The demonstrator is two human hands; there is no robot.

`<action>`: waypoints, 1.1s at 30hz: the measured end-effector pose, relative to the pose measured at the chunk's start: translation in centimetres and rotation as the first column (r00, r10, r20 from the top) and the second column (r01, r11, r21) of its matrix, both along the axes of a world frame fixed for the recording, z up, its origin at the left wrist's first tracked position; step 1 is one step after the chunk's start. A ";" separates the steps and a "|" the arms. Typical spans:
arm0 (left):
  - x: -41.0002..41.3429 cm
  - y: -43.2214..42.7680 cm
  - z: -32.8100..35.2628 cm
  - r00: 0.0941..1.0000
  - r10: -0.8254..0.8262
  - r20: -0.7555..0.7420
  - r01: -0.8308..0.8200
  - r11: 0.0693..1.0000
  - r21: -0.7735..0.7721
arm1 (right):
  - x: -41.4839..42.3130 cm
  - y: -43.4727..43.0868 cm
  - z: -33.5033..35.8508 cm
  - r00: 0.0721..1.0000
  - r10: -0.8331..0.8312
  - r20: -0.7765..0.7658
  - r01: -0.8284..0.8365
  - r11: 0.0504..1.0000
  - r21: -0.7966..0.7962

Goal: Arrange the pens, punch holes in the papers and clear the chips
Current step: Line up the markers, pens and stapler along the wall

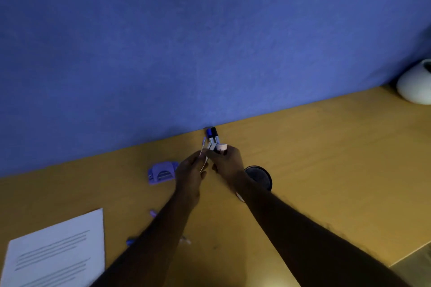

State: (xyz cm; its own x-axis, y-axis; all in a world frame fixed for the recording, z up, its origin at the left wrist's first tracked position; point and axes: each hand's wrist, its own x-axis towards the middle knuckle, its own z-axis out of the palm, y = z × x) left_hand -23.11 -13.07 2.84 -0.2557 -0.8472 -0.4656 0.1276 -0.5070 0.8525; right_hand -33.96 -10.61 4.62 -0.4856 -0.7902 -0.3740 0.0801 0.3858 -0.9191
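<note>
Both hands meet above the middle of the wooden desk [326, 158]. My right hand [227, 162] grips a bundle of markers and pens [213, 138], their blue and black caps pointing toward the wall. My left hand [190, 171] pinches a thin pen [203, 147] beside that bundle. A dark round pen holder [260, 176] stands just right of my right wrist. The purple hole punch [162, 172] sits left of my left hand. A printed sheet of paper [56, 254] lies at the lower left. Loose pens [152, 213] lie on the desk, partly hidden under my left forearm.
A blue partition wall [210, 42] rises along the desk's back edge. A white rounded vase [416, 84] stands at the far right corner. The desk's front right edge [410, 254] shows at the lower right.
</note>
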 end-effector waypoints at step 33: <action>-7.3 -7.5 -6.9 0.814 -0.065 0.578 0.143 0.986 -0.090 | -13.7 -11.0 -9.0 0.915 0.191 -0.357 -0.111 0.966 0.233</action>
